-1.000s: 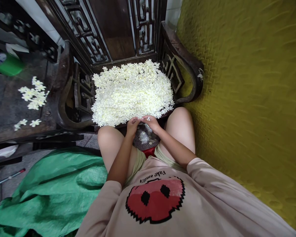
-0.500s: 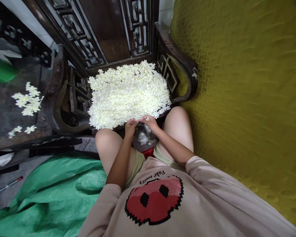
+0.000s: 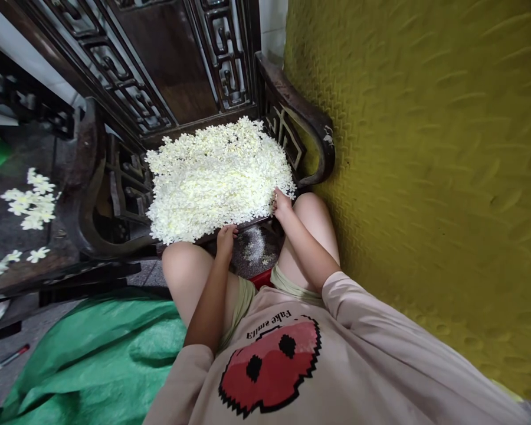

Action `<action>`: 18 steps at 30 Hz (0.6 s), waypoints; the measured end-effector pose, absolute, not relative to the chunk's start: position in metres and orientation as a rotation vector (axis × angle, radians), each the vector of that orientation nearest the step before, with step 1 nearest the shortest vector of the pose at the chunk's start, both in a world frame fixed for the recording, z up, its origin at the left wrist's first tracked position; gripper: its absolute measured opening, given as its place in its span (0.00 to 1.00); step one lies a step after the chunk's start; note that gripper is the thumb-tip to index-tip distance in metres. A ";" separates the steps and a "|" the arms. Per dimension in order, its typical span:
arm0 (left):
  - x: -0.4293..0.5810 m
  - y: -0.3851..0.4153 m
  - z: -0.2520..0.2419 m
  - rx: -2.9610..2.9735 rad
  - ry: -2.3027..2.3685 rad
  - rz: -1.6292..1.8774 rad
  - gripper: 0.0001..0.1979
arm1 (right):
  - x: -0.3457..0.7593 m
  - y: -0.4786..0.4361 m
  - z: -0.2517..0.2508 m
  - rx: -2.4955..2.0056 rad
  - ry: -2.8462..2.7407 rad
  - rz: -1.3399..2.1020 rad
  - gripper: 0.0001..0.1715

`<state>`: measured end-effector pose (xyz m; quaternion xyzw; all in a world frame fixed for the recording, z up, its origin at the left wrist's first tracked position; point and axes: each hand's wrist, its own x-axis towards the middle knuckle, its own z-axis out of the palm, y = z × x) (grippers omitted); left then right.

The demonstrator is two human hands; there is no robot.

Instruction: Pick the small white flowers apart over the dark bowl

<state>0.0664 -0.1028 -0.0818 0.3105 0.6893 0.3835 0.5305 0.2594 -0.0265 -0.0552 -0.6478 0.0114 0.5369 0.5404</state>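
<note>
Your two hands meet one heap of small cream-white flowers (image 3: 219,177) on one dark carved wooden chair (image 3: 292,109): left hand (image 3: 226,237) curled at its near edge, right hand (image 3: 281,202) fingering its right corner; whether either grips a flower, I cannot tell.
</note>
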 end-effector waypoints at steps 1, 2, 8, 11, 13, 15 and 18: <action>0.067 -0.104 -0.082 0.766 1.642 0.915 0.10 | 0.255 -0.030 -0.057 -1.528 0.015 1.315 0.10; 0.068 -0.105 -0.081 0.798 1.632 0.924 0.10 | 0.249 -0.036 -0.059 -1.508 -0.022 1.371 0.10; 0.081 -0.116 -0.076 1.151 1.484 0.988 0.14 | 0.209 -0.075 -0.068 -1.478 -0.418 1.792 0.19; 0.083 -0.118 -0.078 1.237 1.476 0.923 0.15 | 0.194 -0.085 -0.073 -1.453 -0.649 1.800 0.21; 0.081 -0.118 -0.081 1.262 1.489 0.888 0.14 | 0.188 -0.087 -0.077 -1.433 -0.789 1.741 0.22; 0.078 -0.118 -0.083 1.290 1.511 0.870 0.14 | 0.186 -0.087 -0.081 -1.431 -0.915 1.687 0.24; 0.077 -0.118 -0.083 1.316 1.517 0.859 0.12 | 0.187 -0.085 -0.087 -1.414 -1.064 1.663 0.25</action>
